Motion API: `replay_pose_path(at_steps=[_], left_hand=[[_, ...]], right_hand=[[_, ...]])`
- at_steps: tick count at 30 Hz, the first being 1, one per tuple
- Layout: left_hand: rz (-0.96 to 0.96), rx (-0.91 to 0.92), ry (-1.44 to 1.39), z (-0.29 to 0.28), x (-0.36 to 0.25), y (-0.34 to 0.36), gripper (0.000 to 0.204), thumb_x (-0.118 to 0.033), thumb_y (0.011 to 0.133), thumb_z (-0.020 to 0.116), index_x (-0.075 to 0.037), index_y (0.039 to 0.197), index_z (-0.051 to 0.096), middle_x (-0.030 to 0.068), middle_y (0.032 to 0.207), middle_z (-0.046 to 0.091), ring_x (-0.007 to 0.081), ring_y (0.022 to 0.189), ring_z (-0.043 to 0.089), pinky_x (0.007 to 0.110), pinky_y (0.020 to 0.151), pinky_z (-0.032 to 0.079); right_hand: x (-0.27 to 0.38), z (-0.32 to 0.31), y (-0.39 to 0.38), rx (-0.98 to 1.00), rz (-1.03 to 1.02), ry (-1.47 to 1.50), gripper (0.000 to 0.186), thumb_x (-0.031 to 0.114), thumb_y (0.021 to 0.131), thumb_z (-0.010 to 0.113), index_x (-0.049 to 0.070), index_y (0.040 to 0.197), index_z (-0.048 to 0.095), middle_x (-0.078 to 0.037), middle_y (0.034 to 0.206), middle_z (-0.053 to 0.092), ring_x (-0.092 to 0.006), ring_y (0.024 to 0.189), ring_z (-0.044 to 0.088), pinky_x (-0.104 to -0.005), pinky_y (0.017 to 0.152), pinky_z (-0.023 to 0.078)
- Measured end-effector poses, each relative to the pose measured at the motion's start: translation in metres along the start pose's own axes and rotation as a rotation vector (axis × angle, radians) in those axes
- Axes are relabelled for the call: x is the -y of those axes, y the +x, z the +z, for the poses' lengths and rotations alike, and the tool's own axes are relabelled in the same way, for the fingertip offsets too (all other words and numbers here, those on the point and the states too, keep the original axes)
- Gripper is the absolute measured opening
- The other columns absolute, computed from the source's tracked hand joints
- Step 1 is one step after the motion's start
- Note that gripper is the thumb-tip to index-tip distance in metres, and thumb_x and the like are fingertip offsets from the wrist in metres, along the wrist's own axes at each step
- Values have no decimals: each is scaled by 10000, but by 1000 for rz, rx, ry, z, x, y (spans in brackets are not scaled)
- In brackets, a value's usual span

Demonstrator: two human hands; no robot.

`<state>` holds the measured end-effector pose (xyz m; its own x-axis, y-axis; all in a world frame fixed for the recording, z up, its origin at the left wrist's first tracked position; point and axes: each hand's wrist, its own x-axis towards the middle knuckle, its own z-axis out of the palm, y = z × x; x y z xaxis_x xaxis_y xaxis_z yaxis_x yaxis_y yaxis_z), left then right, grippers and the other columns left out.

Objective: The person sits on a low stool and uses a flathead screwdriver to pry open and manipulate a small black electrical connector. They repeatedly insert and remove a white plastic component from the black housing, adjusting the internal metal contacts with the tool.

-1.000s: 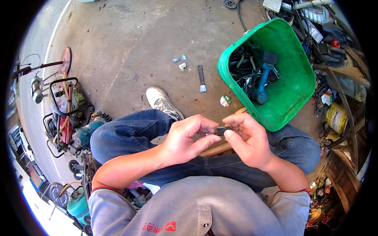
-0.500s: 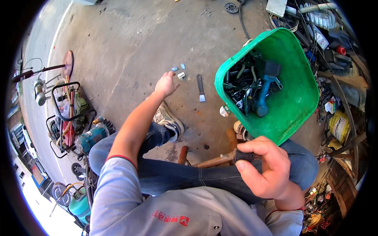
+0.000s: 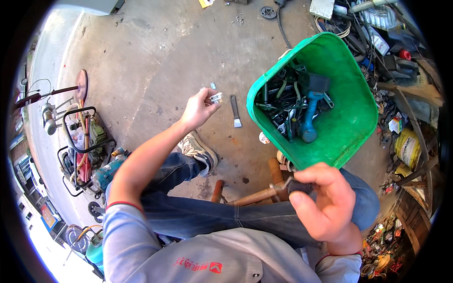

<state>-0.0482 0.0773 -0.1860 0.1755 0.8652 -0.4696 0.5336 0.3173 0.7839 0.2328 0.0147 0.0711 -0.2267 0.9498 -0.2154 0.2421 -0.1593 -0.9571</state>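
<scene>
My left hand (image 3: 198, 109) is stretched out over the concrete floor and pinches a small pale metal part (image 3: 216, 98) between thumb and fingers. My right hand (image 3: 324, 203) stays close to my lap over my jeans and grips a small dark metal piece (image 3: 296, 185) with a thin stub sticking out to the left. A tiny loose part (image 3: 213, 86) lies on the floor just beyond the left hand. A small scraper (image 3: 235, 111) with a dark handle lies right of it.
A green plastic bin (image 3: 350, 123) holding a blue power drill (image 3: 310, 118), cables and tools stands at my right. Wooden handles (image 3: 257, 195) lie by my knee. A small engine machine (image 3: 82, 141) stands at the left; cluttered scrap lines the right side.
My hands were together on the dark piece; the left hand left it, reached out to the floor and now lifts a small pale part. The right hand keeps the dark piece.
</scene>
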Motion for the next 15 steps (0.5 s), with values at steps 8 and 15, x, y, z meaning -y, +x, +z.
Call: replay_pose_path(at_steps=[8,15], left_hand=[[121,234,-409,-52,-173,-124,366,38,813,673,19,1155,543,23,937,620,76,845,594,237,766,507],[210,212,-724,-35,-185,-159,384,-18,835,683,27,1183,526,66,1045,628,99,929,608,256,823,512]], right_hand=[[-8,12,-4,-48,81,435,242,-46,856,589,-29,1083,506,-48,935,594,-68,814,554,-214,715,455],[2,20,-1,2,24,428,294,-17,856,633,-35,1130,528,-90,963,645,-104,889,609,-234,771,486]])
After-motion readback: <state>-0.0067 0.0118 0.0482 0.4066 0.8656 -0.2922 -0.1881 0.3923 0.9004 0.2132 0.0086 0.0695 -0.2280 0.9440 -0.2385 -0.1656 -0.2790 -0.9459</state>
